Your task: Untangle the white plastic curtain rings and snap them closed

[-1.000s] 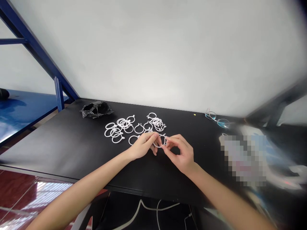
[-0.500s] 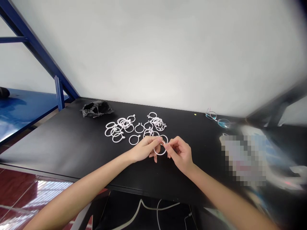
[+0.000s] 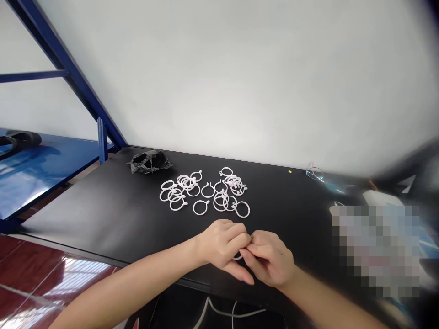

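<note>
Low over the front of the black table, my left hand (image 3: 226, 244) and my right hand (image 3: 270, 258) meet with a white curtain ring (image 3: 238, 257) between them. Only a short arc of that ring shows; my fingers hide the rest. On the left hand, the fingers are curled over the ring and the thumb points out toward me. Thumb and fingers of the right hand are pinched at the ring's edge. Just beyond my hands lie several similar curtain rings, in a left cluster (image 3: 176, 194) and a right cluster (image 3: 226, 194), with a single ring (image 3: 242, 209) nearest my hands.
A crumpled black plastic bag (image 3: 151, 162) lies at the back left of the table (image 3: 133, 219). Eyeglasses (image 3: 315, 173) rest at the back right, before a blurred-out package (image 3: 375, 246). A blue metal frame (image 3: 82, 87) stands left; white cables (image 3: 236, 314) hang below.
Both hands have come closer to me, slightly right and down, with the curtain ring. My left hand has turned, its fingers now covering most of the ring. The view has shifted a little.
</note>
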The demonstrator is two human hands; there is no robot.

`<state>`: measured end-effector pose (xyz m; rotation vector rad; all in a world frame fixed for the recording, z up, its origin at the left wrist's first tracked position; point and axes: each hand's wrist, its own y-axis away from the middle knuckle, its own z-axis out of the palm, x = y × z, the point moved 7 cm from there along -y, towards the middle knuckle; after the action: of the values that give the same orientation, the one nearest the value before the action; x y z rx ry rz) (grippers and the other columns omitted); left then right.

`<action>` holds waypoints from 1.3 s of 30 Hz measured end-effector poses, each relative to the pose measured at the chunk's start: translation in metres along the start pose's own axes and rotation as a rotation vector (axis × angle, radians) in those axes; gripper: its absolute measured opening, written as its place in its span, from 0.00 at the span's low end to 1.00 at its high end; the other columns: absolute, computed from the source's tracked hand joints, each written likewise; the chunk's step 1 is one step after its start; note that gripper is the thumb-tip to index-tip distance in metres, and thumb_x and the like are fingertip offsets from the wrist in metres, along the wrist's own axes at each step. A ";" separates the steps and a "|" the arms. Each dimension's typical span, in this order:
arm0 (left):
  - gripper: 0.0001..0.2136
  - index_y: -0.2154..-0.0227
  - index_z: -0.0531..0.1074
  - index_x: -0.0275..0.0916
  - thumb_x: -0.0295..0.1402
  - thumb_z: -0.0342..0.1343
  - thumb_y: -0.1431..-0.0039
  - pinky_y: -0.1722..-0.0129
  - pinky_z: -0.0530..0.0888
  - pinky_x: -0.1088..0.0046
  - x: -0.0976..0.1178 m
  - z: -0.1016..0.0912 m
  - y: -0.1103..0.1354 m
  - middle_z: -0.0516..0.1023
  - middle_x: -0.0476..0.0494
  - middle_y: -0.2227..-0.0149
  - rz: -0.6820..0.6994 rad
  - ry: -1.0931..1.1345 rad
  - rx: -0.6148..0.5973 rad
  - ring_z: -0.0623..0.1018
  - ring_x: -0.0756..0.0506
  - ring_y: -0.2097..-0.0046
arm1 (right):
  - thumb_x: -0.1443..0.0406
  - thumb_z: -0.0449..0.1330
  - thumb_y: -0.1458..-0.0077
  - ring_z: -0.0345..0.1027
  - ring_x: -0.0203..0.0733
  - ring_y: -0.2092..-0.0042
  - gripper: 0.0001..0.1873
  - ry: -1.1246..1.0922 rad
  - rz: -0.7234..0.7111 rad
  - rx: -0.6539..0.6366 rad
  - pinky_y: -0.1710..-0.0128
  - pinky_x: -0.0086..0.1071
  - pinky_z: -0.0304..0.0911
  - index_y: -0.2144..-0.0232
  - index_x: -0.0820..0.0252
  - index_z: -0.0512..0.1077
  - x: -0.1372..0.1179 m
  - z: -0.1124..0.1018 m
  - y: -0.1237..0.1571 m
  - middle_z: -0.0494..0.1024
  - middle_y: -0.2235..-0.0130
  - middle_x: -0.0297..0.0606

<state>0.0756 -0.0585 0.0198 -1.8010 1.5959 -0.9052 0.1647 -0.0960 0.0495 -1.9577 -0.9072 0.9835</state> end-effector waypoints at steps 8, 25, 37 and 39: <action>0.25 0.80 0.58 0.40 0.40 0.25 0.31 0.82 0.58 0.71 0.011 -0.004 -0.002 0.59 0.50 0.82 0.059 -0.011 0.078 0.58 0.51 0.81 | 0.73 0.54 0.41 0.57 0.33 0.83 0.08 -0.079 0.023 -0.037 0.82 0.27 0.56 0.69 0.55 0.64 -0.007 0.007 0.004 0.66 0.83 0.26; 0.14 0.72 0.66 0.37 0.33 0.44 0.32 0.73 0.63 0.72 -0.076 -0.040 0.046 0.70 0.45 0.71 -0.361 -0.456 -0.566 0.70 0.47 0.68 | 0.69 0.55 0.39 0.66 0.30 0.80 0.04 -0.120 0.539 0.025 0.79 0.24 0.64 0.64 0.57 0.70 0.065 -0.002 0.020 0.72 0.76 0.29; 0.18 0.69 0.69 0.36 0.49 0.53 0.39 0.64 0.68 0.67 -0.099 -0.051 0.039 0.72 0.41 0.66 -0.401 -0.543 -0.490 0.70 0.42 0.62 | 0.71 0.56 0.40 0.65 0.30 0.80 0.06 -0.064 0.466 0.004 0.80 0.24 0.64 0.66 0.56 0.70 0.060 -0.003 0.016 0.70 0.77 0.27; 0.16 0.67 0.70 0.36 0.46 0.55 0.40 0.62 0.68 0.66 -0.104 -0.042 0.026 0.72 0.42 0.65 -0.425 -0.505 -0.544 0.71 0.42 0.62 | 0.71 0.56 0.40 0.65 0.30 0.80 0.06 -0.059 0.467 0.005 0.79 0.24 0.64 0.65 0.56 0.71 0.061 -0.003 0.017 0.70 0.77 0.28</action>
<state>0.0201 0.0421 0.0123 -2.5535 1.2131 -0.1251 0.1996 -0.0544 0.0169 -2.1954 -0.4790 1.3059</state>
